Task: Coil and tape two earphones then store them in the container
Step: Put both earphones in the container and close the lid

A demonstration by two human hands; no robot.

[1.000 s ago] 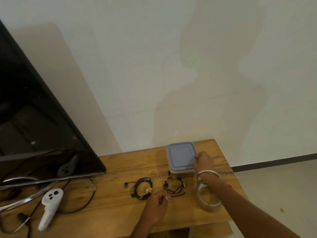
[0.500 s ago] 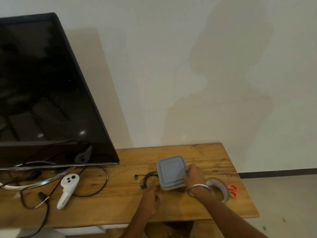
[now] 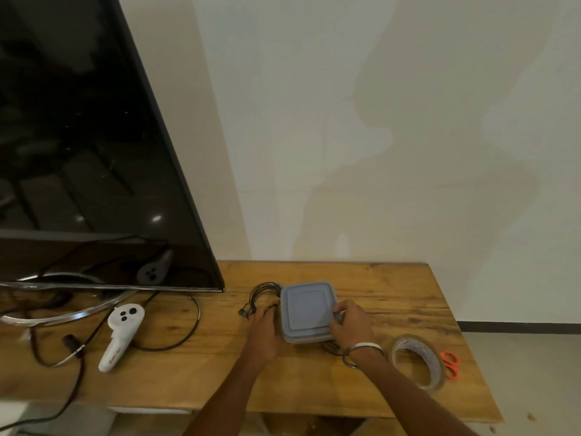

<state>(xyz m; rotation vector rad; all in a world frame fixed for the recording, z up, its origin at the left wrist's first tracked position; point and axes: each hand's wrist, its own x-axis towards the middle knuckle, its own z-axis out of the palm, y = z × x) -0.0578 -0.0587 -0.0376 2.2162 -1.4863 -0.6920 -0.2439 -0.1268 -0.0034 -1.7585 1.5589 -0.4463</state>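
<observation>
Grey lidded container [image 3: 307, 311] sat on wooden table [image 3: 393, 291], w/ right hand [image 3: 352, 324] gripping its right edge, fingers curled on the lid. Left hand [image 3: 263, 333] lay at its left side by one coiled earphone [image 3: 262, 295]; grip: can't tell. 2nd earphone [image 3: 333, 347] poked out under container's near edge. Tape roll [image 3: 419, 361] & orange scissors [image 3: 451, 365] lay to the right.

A large black flat-screen television [image 3: 88, 152] stands on the wooden table [image 3: 393, 291]; below its bottom edge lie a white handheld controller [image 3: 121, 335] and looping black cables [image 3: 176, 338].
</observation>
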